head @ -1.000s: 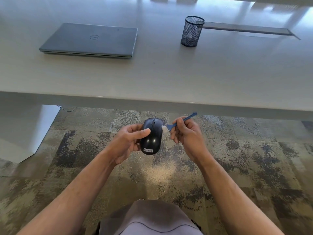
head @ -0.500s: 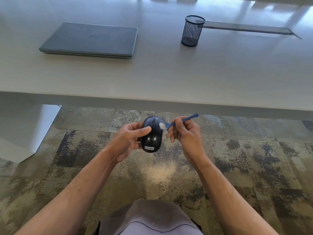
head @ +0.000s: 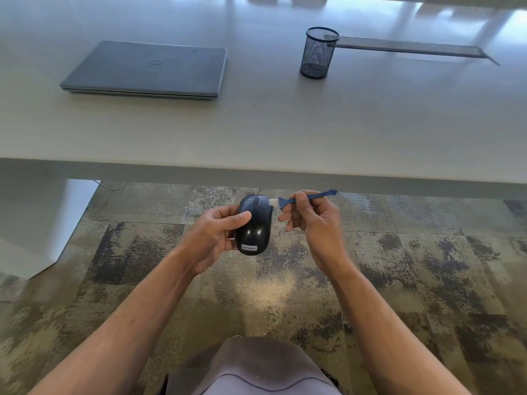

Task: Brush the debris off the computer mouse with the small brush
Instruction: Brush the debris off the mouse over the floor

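Observation:
A glossy black computer mouse (head: 254, 227) with a Lenovo label is held in the air below the table's front edge, above the carpet. My left hand (head: 217, 235) grips it from the left, thumb lying across its top. My right hand (head: 315, 221) pinches a small blue brush (head: 306, 197) by its thin handle. The brush's white bristles touch the mouse's front right edge, near the buttons. The handle's end points to the right.
A closed grey laptop (head: 148, 70) lies on the pale table (head: 285, 124) at the back left. A black mesh pen cup (head: 318, 52) stands at the back centre, beside a long dark cable slot (head: 413, 49). Patterned carpet (head: 399, 266) is below; my knee shows at the bottom.
Both hands rose slightly toward the table edge. The brush tip swept from beside the mouse's right side up onto its front right edge, and the handle levelled out.

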A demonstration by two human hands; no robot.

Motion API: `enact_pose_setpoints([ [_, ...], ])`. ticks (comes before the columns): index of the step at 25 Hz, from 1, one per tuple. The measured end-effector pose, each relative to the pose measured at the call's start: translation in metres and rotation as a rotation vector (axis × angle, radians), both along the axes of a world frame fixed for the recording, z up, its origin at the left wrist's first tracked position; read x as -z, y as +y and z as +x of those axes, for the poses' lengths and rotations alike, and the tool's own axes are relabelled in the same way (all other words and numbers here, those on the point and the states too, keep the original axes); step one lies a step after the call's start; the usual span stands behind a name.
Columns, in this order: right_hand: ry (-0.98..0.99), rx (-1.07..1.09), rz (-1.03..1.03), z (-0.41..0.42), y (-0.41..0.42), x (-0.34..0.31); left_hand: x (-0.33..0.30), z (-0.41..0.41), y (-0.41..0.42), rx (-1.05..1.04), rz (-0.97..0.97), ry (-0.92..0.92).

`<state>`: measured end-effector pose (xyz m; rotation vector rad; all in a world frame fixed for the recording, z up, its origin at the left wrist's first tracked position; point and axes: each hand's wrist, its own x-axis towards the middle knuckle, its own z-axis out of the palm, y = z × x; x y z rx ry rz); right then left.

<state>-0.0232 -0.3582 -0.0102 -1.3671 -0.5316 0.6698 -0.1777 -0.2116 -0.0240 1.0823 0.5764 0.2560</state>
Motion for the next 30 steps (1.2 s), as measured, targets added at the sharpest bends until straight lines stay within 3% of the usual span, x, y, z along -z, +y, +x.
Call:
enact_pose_setpoints([
  [6, 0.012, -0.182, 0.003, -0.001, -0.019, 0.003, 0.003, -0.004, 0.002, -0.023, 0.011, 0.013],
  [11, -0.028, -0.003, -0.005, 0.01, -0.012, -0.004, 0.001, -0.002, 0.0, -0.019, -0.001, 0.001],
  [19, -0.065, -0.208, 0.061, -0.009, -0.032, 0.016, 0.0, -0.004, 0.005, -0.066, -0.001, -0.008],
  [24, -0.12, 0.018, -0.001, 0.012, -0.027, 0.013, -0.003, -0.002, -0.001, -0.045, 0.001, -0.008],
  [30, -0.127, -0.137, 0.057, -0.009, -0.022, 0.023, -0.004, -0.005, 0.0, -0.082, -0.002, -0.015],
])
